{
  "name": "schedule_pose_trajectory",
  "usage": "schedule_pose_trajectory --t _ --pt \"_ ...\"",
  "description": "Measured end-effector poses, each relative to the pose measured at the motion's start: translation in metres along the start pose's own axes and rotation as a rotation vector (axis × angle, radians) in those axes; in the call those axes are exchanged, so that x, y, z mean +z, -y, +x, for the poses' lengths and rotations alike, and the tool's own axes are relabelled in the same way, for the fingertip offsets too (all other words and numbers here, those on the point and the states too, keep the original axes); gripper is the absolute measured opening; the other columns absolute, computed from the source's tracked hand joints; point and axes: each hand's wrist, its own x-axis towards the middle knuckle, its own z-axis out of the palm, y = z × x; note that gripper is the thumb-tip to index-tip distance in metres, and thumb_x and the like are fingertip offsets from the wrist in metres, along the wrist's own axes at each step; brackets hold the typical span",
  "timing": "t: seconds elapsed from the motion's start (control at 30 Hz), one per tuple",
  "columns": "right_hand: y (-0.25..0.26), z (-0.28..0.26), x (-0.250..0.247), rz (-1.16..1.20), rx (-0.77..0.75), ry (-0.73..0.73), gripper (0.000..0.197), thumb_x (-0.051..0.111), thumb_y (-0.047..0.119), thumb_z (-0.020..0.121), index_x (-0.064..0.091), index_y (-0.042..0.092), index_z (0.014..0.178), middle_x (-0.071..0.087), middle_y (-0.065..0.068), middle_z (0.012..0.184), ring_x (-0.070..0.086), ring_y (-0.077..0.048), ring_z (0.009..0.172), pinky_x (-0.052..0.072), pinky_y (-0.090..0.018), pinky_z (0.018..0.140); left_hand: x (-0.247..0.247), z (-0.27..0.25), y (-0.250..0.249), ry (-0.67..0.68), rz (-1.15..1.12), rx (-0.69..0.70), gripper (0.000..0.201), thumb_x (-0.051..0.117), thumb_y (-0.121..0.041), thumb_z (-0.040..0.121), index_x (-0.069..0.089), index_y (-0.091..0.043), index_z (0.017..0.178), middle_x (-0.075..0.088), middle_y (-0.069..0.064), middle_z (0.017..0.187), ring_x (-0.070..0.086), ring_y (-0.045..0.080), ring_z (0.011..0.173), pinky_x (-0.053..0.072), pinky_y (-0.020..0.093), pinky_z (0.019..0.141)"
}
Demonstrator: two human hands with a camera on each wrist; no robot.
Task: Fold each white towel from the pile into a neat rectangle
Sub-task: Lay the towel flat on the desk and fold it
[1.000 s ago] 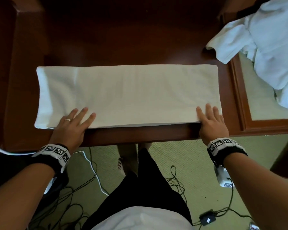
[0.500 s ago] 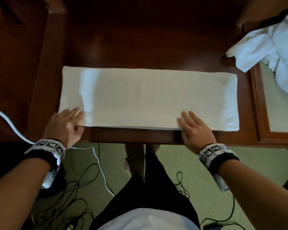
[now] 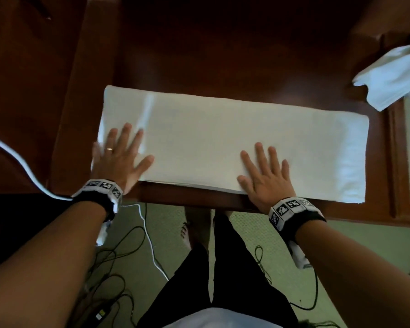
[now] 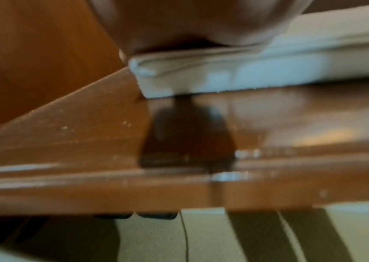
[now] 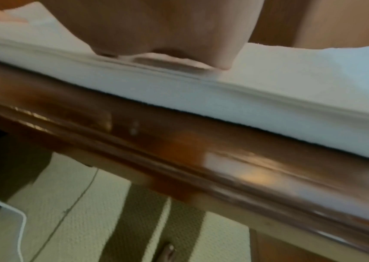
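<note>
A white towel (image 3: 223, 138), folded into a long flat strip, lies across the dark wooden table (image 3: 223, 55) along its near edge. My left hand (image 3: 118, 155) lies flat with fingers spread on the strip's left end. Palm down, my right hand (image 3: 265, 176) rests on the near edge right of the middle. The wrist views show the towel's layered near edge (image 4: 246, 70) (image 5: 201, 92) under each palm. The pile of unfolded white towels (image 3: 393, 76) sits at the far right.
A raised wooden frame (image 3: 394, 162) borders the table on the right, with a pale panel beyond it. A wooden side piece (image 3: 81, 91) stands at the left. Black cables (image 3: 109, 268) and a white cable (image 3: 21, 166) lie on the green carpet below.
Both hands have slid from the near edge further onto the towel and spread flat. The left went to the left end; the right moved from the right end towards the middle.
</note>
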Motion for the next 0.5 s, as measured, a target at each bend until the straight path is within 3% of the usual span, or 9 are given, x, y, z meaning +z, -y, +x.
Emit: schedule_pose_trajectory --t 0.03,0.1,0.17,0.2,0.3,0.4,0.5 --pt "0.002 0.001 -0.002 -0.005 0.006 -0.004 0.065 0.013 0.064 0.098 -0.01 0.041 0.155 -0.024 0.002 0.163 -0.021 -0.032 0.149 0.001 -0.059 0.12 -0.004 0.0 0.009 0.009 -0.016 -0.044 0.076 0.013 -0.076 0.092 -0.012 -0.042 0.156 -0.017 -0.009 0.166 -0.009 0.024 0.155 0.006 0.063 0.119" --pt "0.009 0.005 -0.011 0.03 0.017 -0.09 0.065 0.025 0.061 0.096 0.018 0.034 0.155 0.004 -0.007 0.166 0.005 -0.038 0.15 0.015 -0.06 0.118 -0.014 0.004 0.004 -0.045 -0.045 -0.085 0.075 0.024 -0.066 0.097 0.001 -0.031 0.159 -0.005 0.002 0.169 -0.002 0.028 0.155 0.009 0.063 0.12" --pt "0.017 0.013 -0.02 0.096 -0.009 -0.217 0.062 0.032 0.056 0.093 0.043 0.022 0.144 0.032 -0.014 0.156 0.03 -0.041 0.139 0.032 -0.058 0.111 -0.024 0.009 -0.027 -0.115 -0.068 -0.04 0.077 0.031 -0.058 0.095 0.012 -0.02 0.159 0.004 0.012 0.168 0.005 0.032 0.154 0.01 0.059 0.122" --pt "0.02 0.018 -0.023 0.114 -0.017 -0.26 0.061 0.033 0.054 0.094 0.046 0.018 0.141 0.036 -0.015 0.153 0.034 -0.041 0.136 0.035 -0.056 0.109 -0.027 0.01 -0.05 -0.128 -0.073 0.03 0.077 0.033 -0.057 0.095 0.013 -0.02 0.159 0.005 0.013 0.167 0.006 0.033 0.153 0.011 0.057 0.122" --pt "0.022 0.037 -0.024 0.101 -0.001 -0.268 0.06 0.029 0.052 0.1 0.031 0.024 0.152 0.02 -0.013 0.162 0.02 -0.041 0.147 0.024 -0.055 0.117 -0.02 0.007 -0.128 -0.094 -0.053 0.26 0.076 0.021 -0.064 0.095 0.007 -0.029 0.16 -0.001 0.007 0.168 0.002 0.031 0.154 0.008 0.057 0.122" --pt "-0.005 0.04 -0.009 0.047 0.01 -0.212 0.064 0.021 0.06 0.1 0.007 0.033 0.157 -0.005 -0.006 0.166 -0.004 -0.035 0.152 0.008 -0.054 0.121 -0.003 0.009 -0.168 -0.053 -0.029 0.22 0.073 0.01 -0.07 0.095 -0.007 -0.037 0.158 -0.013 0.001 0.168 -0.007 0.03 0.154 0.004 0.063 0.119" --pt "-0.075 0.02 0.003 0.062 0.129 -0.223 0.066 0.016 0.067 0.097 -0.001 0.042 0.156 -0.015 0.0 0.165 -0.013 -0.028 0.152 -0.001 -0.051 0.122 0.006 0.015 -0.17 -0.088 -0.007 0.175 0.078 0.007 -0.076 0.091 -0.012 -0.039 0.157 -0.017 0.0 0.167 -0.009 0.032 0.154 0.004 0.065 0.118"
